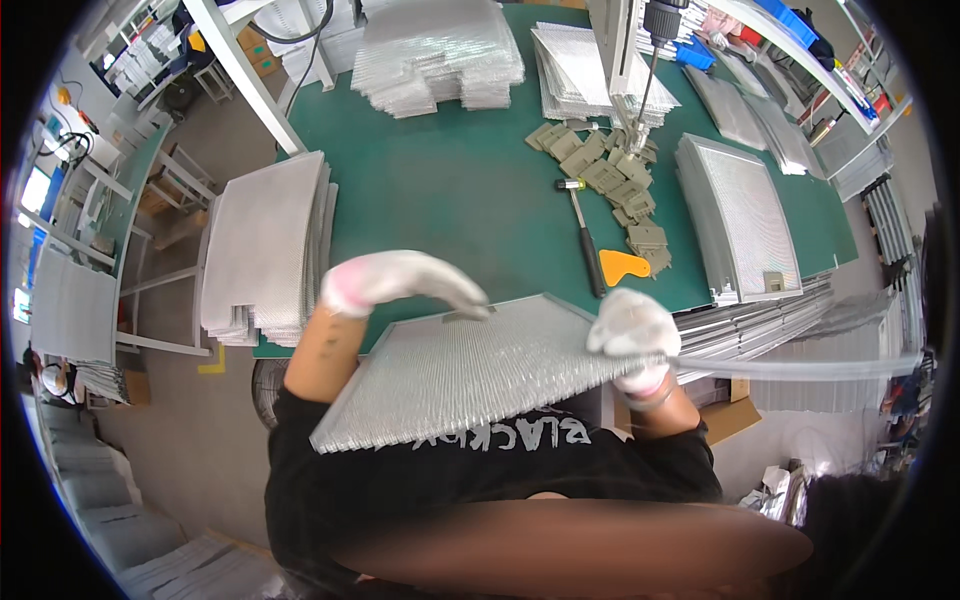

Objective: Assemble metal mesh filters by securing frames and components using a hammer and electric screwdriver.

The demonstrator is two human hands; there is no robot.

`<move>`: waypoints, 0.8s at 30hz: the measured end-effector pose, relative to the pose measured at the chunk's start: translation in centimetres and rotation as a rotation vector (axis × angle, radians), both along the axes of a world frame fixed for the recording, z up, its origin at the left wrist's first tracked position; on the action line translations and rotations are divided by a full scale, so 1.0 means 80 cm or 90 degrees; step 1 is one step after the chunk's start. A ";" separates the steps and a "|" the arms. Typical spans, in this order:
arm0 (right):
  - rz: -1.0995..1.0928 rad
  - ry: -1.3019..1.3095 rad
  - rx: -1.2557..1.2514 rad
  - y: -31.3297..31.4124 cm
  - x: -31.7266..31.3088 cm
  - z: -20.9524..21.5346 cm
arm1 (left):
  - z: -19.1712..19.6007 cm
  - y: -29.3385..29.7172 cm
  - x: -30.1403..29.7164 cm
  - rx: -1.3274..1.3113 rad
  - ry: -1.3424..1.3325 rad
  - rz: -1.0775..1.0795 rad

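A silvery mesh filter panel [480,370] is tilted in front of my body, over the near edge of the green table. Thin framing lines its far and left sides; its near edge looks jagged and bare. My left hand [400,283], in a white glove, arches over the far edge with fingers extended, the tips by a small grey tab [470,316]. At the panel's right corner my gloved right hand [635,335] is closed on a long pale frame strip [800,369], which sticks out to the right, blurred at its end. Whether that hand also grips the panel is hidden.
Stacked mesh panels [265,245] stand at the table's left, with more at the back [435,50] and right [745,215]. Grey-green plastic clips [610,170] lie beneath a drill-like tool [662,20], beside a hammer [585,235] and an orange scraper [624,266].
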State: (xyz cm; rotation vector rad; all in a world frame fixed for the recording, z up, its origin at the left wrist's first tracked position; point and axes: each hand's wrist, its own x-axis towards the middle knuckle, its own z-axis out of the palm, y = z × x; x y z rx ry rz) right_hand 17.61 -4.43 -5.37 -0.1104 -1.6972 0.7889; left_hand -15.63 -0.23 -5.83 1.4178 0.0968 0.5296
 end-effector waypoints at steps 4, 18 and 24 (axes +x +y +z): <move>-0.130 -0.037 -0.072 0.039 -0.030 0.027 | 0.026 -0.094 -0.045 0.293 -0.348 0.366; -0.063 0.063 -0.102 0.045 -0.028 0.000 | 0.019 -0.117 -0.005 0.520 -0.194 0.749; -0.016 0.030 0.021 -0.008 -0.003 -0.021 | -0.004 -0.125 -0.025 0.498 -0.184 0.197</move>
